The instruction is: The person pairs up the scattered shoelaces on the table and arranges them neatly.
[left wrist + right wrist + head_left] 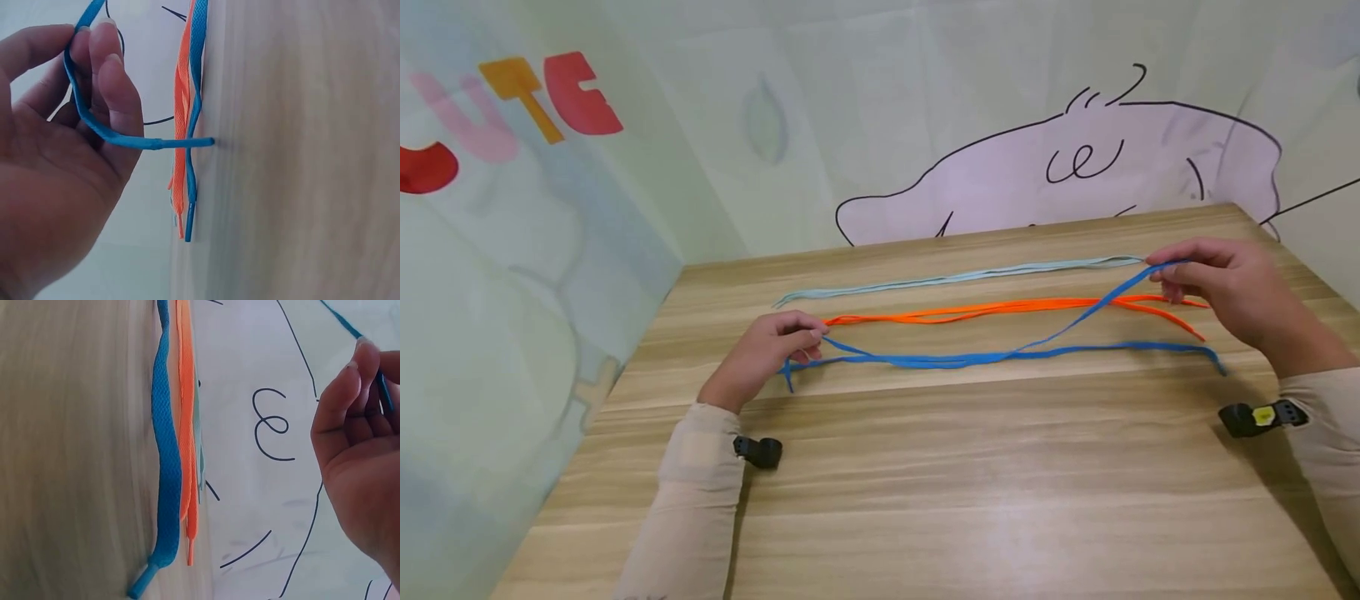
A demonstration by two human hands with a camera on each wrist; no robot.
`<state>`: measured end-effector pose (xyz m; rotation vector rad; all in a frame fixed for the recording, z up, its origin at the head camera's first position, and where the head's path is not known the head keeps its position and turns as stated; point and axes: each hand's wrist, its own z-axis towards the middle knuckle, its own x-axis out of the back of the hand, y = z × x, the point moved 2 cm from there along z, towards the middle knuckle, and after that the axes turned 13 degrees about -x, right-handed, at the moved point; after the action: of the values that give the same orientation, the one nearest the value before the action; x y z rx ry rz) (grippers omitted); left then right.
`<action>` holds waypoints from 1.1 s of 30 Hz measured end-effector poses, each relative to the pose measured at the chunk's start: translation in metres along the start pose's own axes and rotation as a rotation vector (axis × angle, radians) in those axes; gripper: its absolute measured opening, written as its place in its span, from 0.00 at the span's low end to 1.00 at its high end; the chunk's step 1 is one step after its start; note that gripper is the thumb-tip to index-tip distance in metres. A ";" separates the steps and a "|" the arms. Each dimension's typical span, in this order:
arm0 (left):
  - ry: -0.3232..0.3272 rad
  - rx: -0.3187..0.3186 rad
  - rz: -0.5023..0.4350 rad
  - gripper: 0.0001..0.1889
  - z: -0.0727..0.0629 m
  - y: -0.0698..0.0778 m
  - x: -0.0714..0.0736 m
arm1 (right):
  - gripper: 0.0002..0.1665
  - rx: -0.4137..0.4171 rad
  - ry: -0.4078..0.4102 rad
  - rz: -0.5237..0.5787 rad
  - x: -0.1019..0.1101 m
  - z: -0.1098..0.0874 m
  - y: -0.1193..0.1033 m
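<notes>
A flat blue shoelace (1086,315) is strung between both hands and sags at the middle. My left hand (763,350) pinches it near one end; in the left wrist view, its tipped end (187,143) hangs past the palm. At the right, my raised right hand (1232,287) pinches the other end between thumb and fingers. A second blue shoelace (1120,346) lies stretched across the table, and the sagging part of the held one overlaps it. Just behind lie orange shoelaces (1000,308), side by side, their right ends spread apart.
Farthest back, pale green-blue shoelaces (962,277) lie lengthwise on the wood-grain table (970,483). A printed cloth (790,192) with a cartoon drawing hangs behind and to the left. Each wrist carries a small black camera, one being the left camera (760,452).
</notes>
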<state>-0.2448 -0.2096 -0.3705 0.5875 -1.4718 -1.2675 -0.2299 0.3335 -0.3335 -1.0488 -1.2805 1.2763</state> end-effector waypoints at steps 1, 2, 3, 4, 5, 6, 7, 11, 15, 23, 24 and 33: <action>-0.001 0.002 0.001 0.17 0.000 0.000 0.000 | 0.12 -0.013 0.022 -0.008 0.001 0.001 0.000; -0.003 0.003 0.001 0.17 0.000 -0.001 0.000 | 0.11 -0.022 0.039 -0.013 0.002 0.002 0.001; -0.004 0.005 0.001 0.17 0.000 -0.002 0.000 | 0.11 -0.032 0.049 -0.008 0.003 0.002 0.001; -0.004 0.007 -0.001 0.17 0.000 -0.002 0.000 | 0.11 -0.038 0.058 -0.014 0.003 0.003 0.001; -0.004 0.010 -0.002 0.17 0.000 -0.003 0.000 | 0.10 -0.044 0.064 -0.012 0.004 0.003 0.002; -0.003 0.013 -0.004 0.16 0.000 -0.003 0.000 | 0.10 -0.046 0.074 -0.023 0.004 0.003 0.002; -0.003 0.017 -0.006 0.16 0.000 -0.003 0.000 | 0.11 -0.048 0.086 -0.042 0.005 0.003 0.002; -0.002 0.030 -0.006 0.15 0.000 -0.005 0.001 | 0.12 -0.060 0.145 -0.144 0.007 0.002 0.002; -0.005 0.036 0.002 0.15 0.000 -0.006 0.003 | 0.14 -0.081 0.186 -0.261 0.009 0.001 0.003; -0.014 0.047 0.005 0.16 0.001 -0.009 0.003 | 0.15 -0.109 0.190 -0.342 0.012 0.003 0.007; -0.016 0.049 0.005 0.17 0.001 -0.009 0.002 | 0.15 -0.117 0.188 -0.350 0.013 0.003 0.008; -0.039 0.061 0.013 0.17 0.002 -0.007 0.003 | 0.15 -0.177 0.190 -0.433 0.016 0.003 0.010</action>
<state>-0.2496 -0.2134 -0.3758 0.5960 -1.5488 -1.2335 -0.2351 0.3493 -0.3420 -0.9239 -1.3968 0.7311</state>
